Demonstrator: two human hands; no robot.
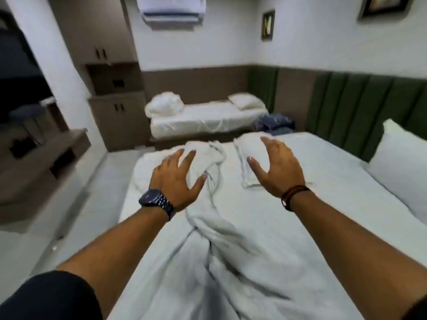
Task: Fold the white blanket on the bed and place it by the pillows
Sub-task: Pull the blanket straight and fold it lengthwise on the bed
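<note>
Currently both hands, left hand (178, 179) and right hand (276, 167), reach empty with fingers spread over the rumpled white blanket (215, 239) mid-frame; gripping its far corners would likely fold it squarely.

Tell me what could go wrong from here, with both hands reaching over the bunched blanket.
The crumpled white blanket lies twisted into a rope-like ridge, so a fold started now may trap the twist. Its far end sits near the bed's left edge and could slide off. Both the left hand and right hand are open, gripping nothing yet.
</note>
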